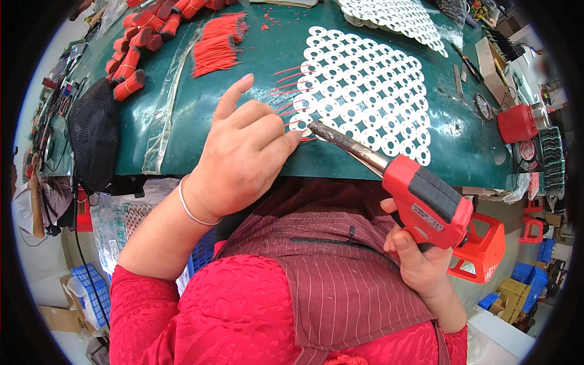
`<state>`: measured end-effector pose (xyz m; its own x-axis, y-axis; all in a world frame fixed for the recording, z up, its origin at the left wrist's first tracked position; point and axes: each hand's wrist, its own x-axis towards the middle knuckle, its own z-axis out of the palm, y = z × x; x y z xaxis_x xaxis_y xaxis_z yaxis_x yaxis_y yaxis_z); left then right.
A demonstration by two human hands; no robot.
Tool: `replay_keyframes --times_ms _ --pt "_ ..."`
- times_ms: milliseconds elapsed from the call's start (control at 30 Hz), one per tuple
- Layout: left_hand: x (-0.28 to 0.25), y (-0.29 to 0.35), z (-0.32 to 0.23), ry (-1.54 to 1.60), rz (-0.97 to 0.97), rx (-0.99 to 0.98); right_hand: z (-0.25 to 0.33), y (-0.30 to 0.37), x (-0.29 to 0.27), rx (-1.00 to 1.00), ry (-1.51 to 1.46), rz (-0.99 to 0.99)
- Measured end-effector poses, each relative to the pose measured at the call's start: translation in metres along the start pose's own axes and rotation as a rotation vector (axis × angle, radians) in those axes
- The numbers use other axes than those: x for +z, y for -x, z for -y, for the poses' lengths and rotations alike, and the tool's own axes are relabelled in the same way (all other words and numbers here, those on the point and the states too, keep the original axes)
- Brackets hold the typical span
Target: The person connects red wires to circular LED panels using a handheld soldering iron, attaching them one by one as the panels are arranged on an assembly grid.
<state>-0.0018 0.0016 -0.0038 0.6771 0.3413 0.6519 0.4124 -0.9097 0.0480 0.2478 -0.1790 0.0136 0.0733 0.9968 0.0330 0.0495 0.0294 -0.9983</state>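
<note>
My right hand (420,267) grips a red and black soldering gun (420,204) by its handle. The gun's dark tip points left and rests at a ring on the lower left corner of a white panel of joined round boards (383,145). Close to that tip, my left hand (243,143) pinches a red wire (309,139) between thumb and fingers, its index finger raised. Most of the wire is hidden behind the hand. Several other red wires (291,92) stick out from the rings along the panel's left edge.
Loose red wires (216,55) lie in piles on the green tabletop (261,48), with tied red bundles (128,76) farther left. A black mesh object (94,131) stands at the left edge. Another white panel (395,18), pliers (468,64) and a red container (517,123) are right.
</note>
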Motion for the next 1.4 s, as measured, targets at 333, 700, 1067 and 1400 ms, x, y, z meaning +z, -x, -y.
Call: replay_keyframes --times_ms 333,700,1067,1400 --pt "0.000 0.000 0.000 0.005 0.000 -0.003 -0.011 0.002 -0.011 -0.051 0.195 0.107" --pt "-0.001 -0.001 -0.001 0.008 0.007 -0.007 -0.004 -0.001 -0.004 -0.074 0.117 0.038" --pt "-0.004 0.000 -0.002 0.020 0.023 -0.062 0.000 0.000 -0.001 0.012 0.008 -0.034" --pt "-0.042 -0.005 -0.002 -0.032 0.048 -0.051 0.000 0.000 -0.009 -0.033 -0.045 -0.113"
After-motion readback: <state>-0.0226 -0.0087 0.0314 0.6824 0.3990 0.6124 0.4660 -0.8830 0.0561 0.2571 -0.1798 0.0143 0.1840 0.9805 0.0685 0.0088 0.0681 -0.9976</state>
